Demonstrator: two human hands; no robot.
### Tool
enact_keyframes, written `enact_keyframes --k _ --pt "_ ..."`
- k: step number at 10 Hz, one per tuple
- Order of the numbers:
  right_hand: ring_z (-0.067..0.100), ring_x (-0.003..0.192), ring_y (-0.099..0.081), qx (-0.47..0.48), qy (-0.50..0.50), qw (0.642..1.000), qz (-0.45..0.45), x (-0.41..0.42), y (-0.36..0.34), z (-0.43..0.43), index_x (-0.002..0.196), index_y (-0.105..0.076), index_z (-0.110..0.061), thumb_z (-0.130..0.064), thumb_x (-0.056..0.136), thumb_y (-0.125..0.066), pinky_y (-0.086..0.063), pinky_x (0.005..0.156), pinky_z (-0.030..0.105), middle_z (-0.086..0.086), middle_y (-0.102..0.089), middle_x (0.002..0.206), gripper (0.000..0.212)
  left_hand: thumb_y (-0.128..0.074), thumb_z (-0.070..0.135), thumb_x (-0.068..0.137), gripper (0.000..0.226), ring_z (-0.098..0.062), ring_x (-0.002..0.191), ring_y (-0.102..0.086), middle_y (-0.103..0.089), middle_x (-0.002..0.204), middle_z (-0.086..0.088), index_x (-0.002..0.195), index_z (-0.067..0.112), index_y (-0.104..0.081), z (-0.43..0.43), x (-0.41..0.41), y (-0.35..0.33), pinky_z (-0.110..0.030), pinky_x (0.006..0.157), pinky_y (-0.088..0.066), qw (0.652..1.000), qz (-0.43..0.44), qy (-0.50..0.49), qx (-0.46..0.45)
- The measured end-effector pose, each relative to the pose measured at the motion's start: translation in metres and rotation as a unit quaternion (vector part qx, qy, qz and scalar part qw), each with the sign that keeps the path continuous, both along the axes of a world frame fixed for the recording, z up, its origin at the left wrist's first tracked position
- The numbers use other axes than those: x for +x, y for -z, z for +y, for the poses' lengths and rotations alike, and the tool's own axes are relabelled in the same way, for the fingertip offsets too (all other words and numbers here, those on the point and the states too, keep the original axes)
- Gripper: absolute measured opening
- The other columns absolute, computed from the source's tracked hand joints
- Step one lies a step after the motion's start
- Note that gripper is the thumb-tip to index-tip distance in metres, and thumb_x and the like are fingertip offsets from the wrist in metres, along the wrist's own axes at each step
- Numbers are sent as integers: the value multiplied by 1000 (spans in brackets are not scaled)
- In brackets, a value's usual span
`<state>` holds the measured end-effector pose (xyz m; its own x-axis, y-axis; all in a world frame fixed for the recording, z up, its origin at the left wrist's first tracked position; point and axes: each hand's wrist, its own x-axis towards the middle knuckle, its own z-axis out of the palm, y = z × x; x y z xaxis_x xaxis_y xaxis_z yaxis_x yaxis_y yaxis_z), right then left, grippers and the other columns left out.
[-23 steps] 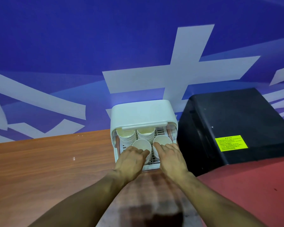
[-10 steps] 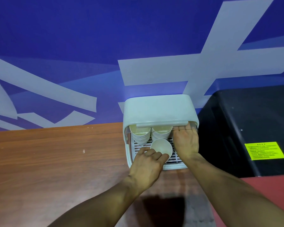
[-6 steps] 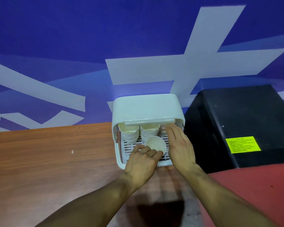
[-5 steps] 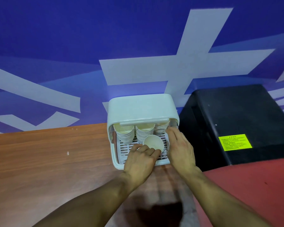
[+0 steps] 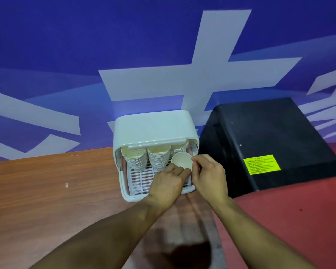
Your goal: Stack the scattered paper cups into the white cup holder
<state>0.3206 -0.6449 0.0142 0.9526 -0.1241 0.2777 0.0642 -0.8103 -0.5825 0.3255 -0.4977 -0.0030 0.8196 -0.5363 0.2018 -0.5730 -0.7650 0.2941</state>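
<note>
Holding it w/ both hands, head view: paper cup [image 5: 181, 161] is mouth-up at the right side of white cup holder [image 5: 153, 125], by desk [image 5: 47, 191] back edge. L hand [image 5: 168, 186] grips its lower wall, R hand [image 5: 209, 177] pinches the rim. Prob. light, thin, crushable; hold near the rim, gently.

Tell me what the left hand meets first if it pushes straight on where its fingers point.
Holding the paper cup, the left hand would probably run into the rightmost cup stack in the white cup holder; depth is unclear.
</note>
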Motion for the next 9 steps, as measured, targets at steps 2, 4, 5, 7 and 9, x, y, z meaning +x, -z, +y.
enact_keyframes --k 2,4,5,7,9 --pt "19 78 -67 9 6 1000 10 5 1 -2 95 -71 -10 -1 82 -60 -56 70 32 -1 -68 97 19 -42 18 78 18 -21 72 -53 -56 69 5 84 20 -59 -6 12 14 -31 41 -44 999 2 -9 -44" --pt "18 85 -66 -23 -2 999 26 8 2 0 98 -71 -7 0 81 -61 -56 76 30 -1 -67 103 21 -62 16 78 8 -20 70 -55 -56 69 6 83 21 -58 -8 15 15 -30 42 -43 998 28 -16 -59" --pt "19 85 -62 -56 -2 998 31 8 1 5 97 -71 -9 1 78 -63 -55 70 33 -3 -66 101 22 -65 15 76 12 -20 72 -55 -56 70 6 84 21 -58 -7 13 14 -31 42 -44 998 27 -23 -57" --pt "19 82 -59 -71 -6 997 18 3 -5 14 92 -71 -8 4 73 -65 -52 62 31 -1 -66 93 23 -78 15 65 32 -15 82 -57 -61 78 12 92 25 -64 4 4 1 -22 40 -34 999 7 -36 -29" --pt "18 82 -57 -57 -11 998 8 -9 -25 31 92 -70 -10 -3 78 -64 -51 64 31 -2 -66 91 17 -80 24 71 37 -16 92 -58 -66 95 12 104 26 -65 26 -9 -21 -25 46 -43 999 -27 -28 -33"
